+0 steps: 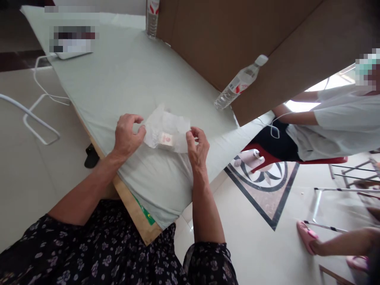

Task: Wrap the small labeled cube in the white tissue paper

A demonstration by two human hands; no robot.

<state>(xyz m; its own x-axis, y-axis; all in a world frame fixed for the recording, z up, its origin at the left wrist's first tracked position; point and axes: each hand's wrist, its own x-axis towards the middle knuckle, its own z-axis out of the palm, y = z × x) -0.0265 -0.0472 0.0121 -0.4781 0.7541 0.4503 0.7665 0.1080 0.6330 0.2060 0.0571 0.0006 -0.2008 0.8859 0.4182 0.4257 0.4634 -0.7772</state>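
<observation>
A small clear plastic packet (166,132) with a red-and-white label lies on the pale cloth-covered table (124,79). My left hand (127,136) pinches the packet's left edge with thumb and fingers curled. At the packet's right edge, my right hand (197,148) grips it between thumb and fingertips. Both forearms reach in from the bottom of the view over my dark floral sleeves.
A water bottle (240,83) lies against a large brown cardboard sheet (237,43); another bottle (152,18) stands at the far edge. A white device with a cable (71,53) sits at far left. Another person in white sits to the right on a red chair (314,160).
</observation>
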